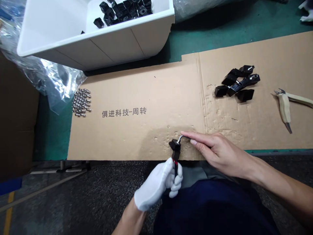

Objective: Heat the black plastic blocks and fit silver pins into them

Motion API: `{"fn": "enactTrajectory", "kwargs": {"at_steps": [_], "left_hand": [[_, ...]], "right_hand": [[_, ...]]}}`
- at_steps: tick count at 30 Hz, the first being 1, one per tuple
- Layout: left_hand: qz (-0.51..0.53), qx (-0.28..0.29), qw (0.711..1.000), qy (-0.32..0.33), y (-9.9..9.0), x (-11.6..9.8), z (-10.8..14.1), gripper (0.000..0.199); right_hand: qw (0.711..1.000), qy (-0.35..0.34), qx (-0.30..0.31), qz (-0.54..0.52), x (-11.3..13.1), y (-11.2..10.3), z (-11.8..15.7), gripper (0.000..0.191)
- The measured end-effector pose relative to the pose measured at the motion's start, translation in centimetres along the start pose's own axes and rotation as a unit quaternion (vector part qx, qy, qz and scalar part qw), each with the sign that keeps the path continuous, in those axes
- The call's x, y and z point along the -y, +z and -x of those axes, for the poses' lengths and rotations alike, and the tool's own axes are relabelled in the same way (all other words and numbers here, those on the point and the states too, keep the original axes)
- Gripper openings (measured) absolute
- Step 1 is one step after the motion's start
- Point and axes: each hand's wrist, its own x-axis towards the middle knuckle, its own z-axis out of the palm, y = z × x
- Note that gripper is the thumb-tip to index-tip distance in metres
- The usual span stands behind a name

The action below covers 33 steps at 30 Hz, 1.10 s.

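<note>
My left hand [160, 182], in a white glove, is closed around a slim black tool handle [176, 168] with red at its top; its exact kind is unclear. Just above that handle, a small black plastic part [174, 144] stands at the front edge of the cardboard. Bare and with fingers nearly straight, my right hand [212, 147] pinches a bent metal hex key [182, 137] between thumb and fingers. The key's short end meets a silver fitting [178, 141] at the top of the black part.
A white bin [102, 49] with several black parts [124, 11] stands at the back left. Small metal pins [81, 102] lie in rows on the cardboard [137, 137]. To the right are assembled black pieces [238, 83] and cream-handled cutters [285, 107]. Clear plastic [58, 88] hangs at left.
</note>
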Motion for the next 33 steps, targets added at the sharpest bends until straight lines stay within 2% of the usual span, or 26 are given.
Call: {"fn": "enactTrajectory", "kwargs": {"at_steps": [5,11,13,14,18,20,24,27,33], "left_hand": [[-0.139,-0.032,0.99,0.001,-0.8,-0.6,0.4,0.054],[-0.313,-0.098,0.943,0.05,-0.6,-0.9,0.4,0.053],[-0.365,-0.136,0.916,0.091,-0.4,-0.3,0.2,0.049],[-0.402,-0.166,0.893,0.117,-0.3,0.0,0.2,0.047],[-0.537,-0.281,0.767,0.213,0.1,1.6,0.2,0.035],[-0.566,-0.301,0.732,0.233,0.1,2.1,0.3,0.031],[-0.588,-0.316,0.696,0.264,-0.1,2.7,0.3,0.026],[-0.603,-0.328,0.67,0.282,-0.3,2.9,0.4,0.02],[-0.628,-0.33,0.651,0.27,-0.7,2.8,0.8,0.016]], "right_hand": [[0.994,-0.018,0.058,0.087,0.4,-0.7,-0.4,0.05],[0.988,0.011,0.067,0.136,1.6,-1.8,-1.3,0.042],[0.989,0.039,0.081,0.114,1.9,-2.4,-1.3,0.037],[0.99,0.054,0.091,0.097,2.0,-2.7,-1.3,0.035],[0.99,0.086,0.108,0.03,2.3,-3.8,-0.6,0.035],[0.99,0.09,0.109,0.022,2.4,-4.0,-0.3,0.036],[0.991,0.098,0.083,0.036,2.3,-3.6,0.2,0.035],[0.994,0.074,0.066,0.05,2.1,-3.1,0.7,0.035],[0.994,0.024,0.062,0.092,2.3,-2.9,1.5,0.035]]}}
